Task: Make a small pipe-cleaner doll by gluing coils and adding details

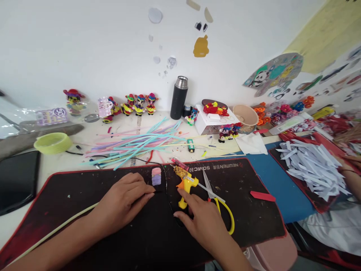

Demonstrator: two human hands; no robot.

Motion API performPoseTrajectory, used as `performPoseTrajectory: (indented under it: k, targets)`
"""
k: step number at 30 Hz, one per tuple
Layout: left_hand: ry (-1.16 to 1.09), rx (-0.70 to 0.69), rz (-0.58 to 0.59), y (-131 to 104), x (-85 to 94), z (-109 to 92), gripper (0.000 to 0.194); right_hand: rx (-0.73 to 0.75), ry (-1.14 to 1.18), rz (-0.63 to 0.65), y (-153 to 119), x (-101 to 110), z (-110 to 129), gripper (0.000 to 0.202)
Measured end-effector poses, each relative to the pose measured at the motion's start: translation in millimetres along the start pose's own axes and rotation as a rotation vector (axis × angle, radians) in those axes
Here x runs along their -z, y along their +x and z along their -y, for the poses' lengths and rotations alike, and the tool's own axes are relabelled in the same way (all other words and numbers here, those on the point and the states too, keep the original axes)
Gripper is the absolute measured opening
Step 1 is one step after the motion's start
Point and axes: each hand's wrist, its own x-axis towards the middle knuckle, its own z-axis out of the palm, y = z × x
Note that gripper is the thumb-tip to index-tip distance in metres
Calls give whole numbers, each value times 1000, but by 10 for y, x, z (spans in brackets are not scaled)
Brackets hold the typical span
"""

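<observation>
Okay, left hand (122,197) pinched, contents unclear; right hand (205,218) loosely spread, empty-looking, at glue gun (189,183); grip handle (182,203), avoid nozzle (177,170) near far edge of mat (143,237).

The glue gun (190,183) is yellow, the mat (146,237) black (red-edged).

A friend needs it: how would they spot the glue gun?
Find the big black mat. On it, by the right hand, lies the glue gun. Its yellow body and orange trigger distinguish it from the scissors, yellow only at their handles.
</observation>
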Motion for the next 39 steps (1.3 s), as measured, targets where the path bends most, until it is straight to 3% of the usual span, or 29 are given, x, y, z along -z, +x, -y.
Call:
performPoseTrajectory:
  k: [6, 13, 25, 28, 35, 39]
  targets:
    - [-36, 9, -9, -65, 4, -22, 14, 13, 100, -95, 116, -82, 53, 24]
    - [-47, 9, -16, -89, -24, -13, 14, 52, 125, -272, 84, -133, -40, 19]
    - [-43, -28, 2, -66, -49, -17, 15, -7, 68, -493, 65, 77, -250, 26]
    - [-42, -16, -3, -63, -53, -32, 17, -41, 51, -504, 42, 179, -335, 29]
    - [-75, 11, 24, -84, -86, -45, 16, -309, -58, -496, 77, 362, -704, 42]
    - [-75, 26, 54, -112, -109, -58, 17, -292, 97, -474, 11, 350, -745, 40]
